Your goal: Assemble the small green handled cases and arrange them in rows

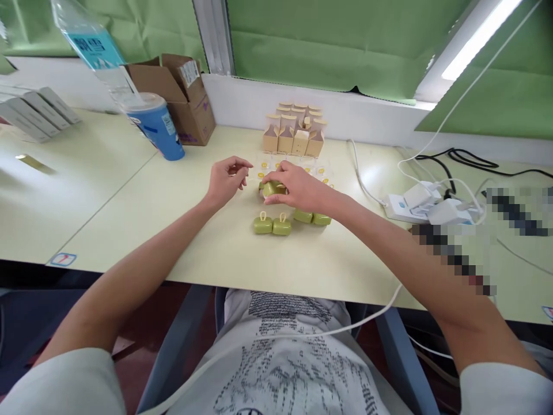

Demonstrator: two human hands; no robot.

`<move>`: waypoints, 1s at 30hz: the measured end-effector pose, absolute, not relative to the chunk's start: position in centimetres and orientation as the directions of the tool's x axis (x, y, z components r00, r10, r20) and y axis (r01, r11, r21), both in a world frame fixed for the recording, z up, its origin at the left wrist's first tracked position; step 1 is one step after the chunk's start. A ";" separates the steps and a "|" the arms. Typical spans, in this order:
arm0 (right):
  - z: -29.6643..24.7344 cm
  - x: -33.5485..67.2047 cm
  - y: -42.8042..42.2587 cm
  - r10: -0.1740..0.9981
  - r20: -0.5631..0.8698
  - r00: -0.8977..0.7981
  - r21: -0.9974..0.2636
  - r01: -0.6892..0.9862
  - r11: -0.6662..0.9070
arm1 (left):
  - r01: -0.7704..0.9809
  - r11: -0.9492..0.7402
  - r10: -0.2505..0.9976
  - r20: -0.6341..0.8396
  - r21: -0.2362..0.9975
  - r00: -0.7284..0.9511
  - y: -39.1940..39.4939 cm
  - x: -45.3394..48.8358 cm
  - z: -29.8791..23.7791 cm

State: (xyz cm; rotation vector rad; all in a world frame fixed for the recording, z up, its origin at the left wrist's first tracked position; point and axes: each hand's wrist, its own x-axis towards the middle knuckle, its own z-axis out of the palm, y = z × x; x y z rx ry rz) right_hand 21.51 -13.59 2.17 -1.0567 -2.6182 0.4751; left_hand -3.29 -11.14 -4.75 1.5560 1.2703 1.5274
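My right hand (pixel 298 187) is closed around a small olive-green rounded case (pixel 272 189), just above the table; the fingers hide part of it. To its left, my left hand (pixel 227 180) hovers with loosely bent fingers, a little apart, and nothing visible in them. Nearer me lie two green cases with pale yellow loops, a left one (pixel 262 225) and a right one (pixel 282 226). Two more cases (pixel 311 217) lie partly under my right forearm. Behind my right hand are several clear pieces with yellow marks (pixel 264 166), partly covered by the hand.
Several small open cardboard boxes (pixel 294 135) stand in rows by the wall. At the back left are a brown carton (pixel 190 109), a blue cup (pixel 158 127) and a tilted plastic bottle (pixel 97 52). A power strip (pixel 404 208) with chargers and cables lies right.
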 end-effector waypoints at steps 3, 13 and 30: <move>2.5 19.0 -13.5 0.687 0.018 -0.726 -0.265 0.659 0.704 | 0.257 -0.288 0.942 0.321 0.923 -0.097 -11.4 -3.8 -5.3; 0.6 17.3 -15.0 0.747 -0.010 -0.664 -0.064 0.746 0.662 | 0.304 -0.298 0.948 0.318 0.905 -0.019 -11.3 -3.5 -6.2; 2.4 27.3 -13.8 0.818 0.392 -0.422 -0.374 0.739 0.561 | 0.456 -0.744 0.654 0.669 0.487 0.353 -13.4 -3.7 -6.5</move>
